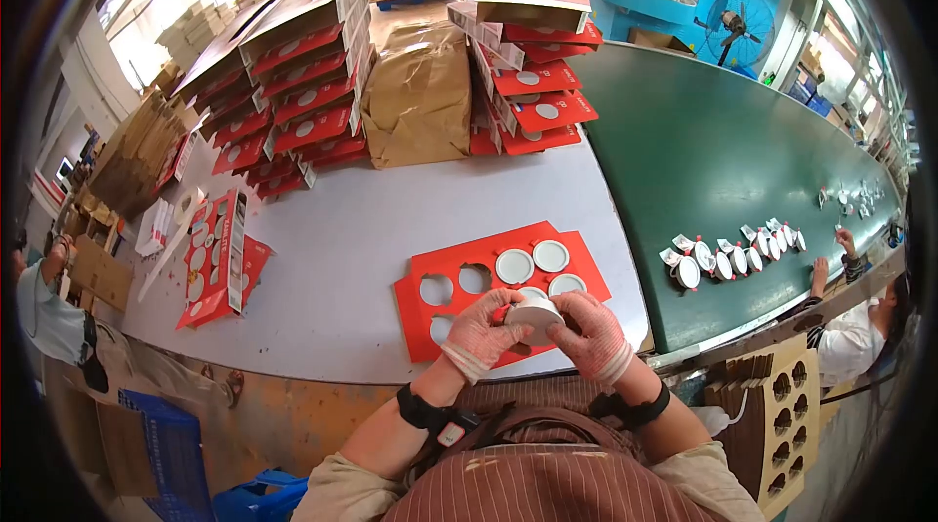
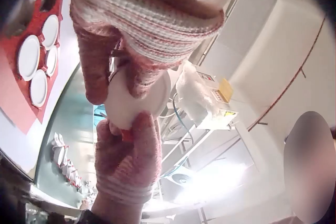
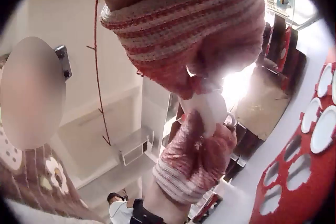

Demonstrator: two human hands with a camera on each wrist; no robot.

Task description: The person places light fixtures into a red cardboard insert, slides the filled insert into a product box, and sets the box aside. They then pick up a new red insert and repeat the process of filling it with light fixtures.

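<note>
Between the two gloved hands is a round white piece (image 1: 535,320), with a bit of red at its left side. My left hand (image 1: 481,332) pinches its left edge and my right hand (image 1: 592,334) grips its right edge. In the left wrist view the white disc (image 2: 137,100) has fingers of both hands on its face. A red sheet with round holes (image 1: 415,327) lies under and beyond the hands; several white discs (image 1: 514,266) sit in its right part, while holes at its left show no disc. The piece's underside is partly hidden by fingers.
Stacks of red and white cartons (image 1: 311,97) and a brown wrapped package (image 1: 418,97) stand at the back. A cut red carton (image 1: 217,263) lies left. On the green surface (image 1: 684,131) at right is a row of white round pieces (image 1: 688,272), near another person (image 1: 865,332).
</note>
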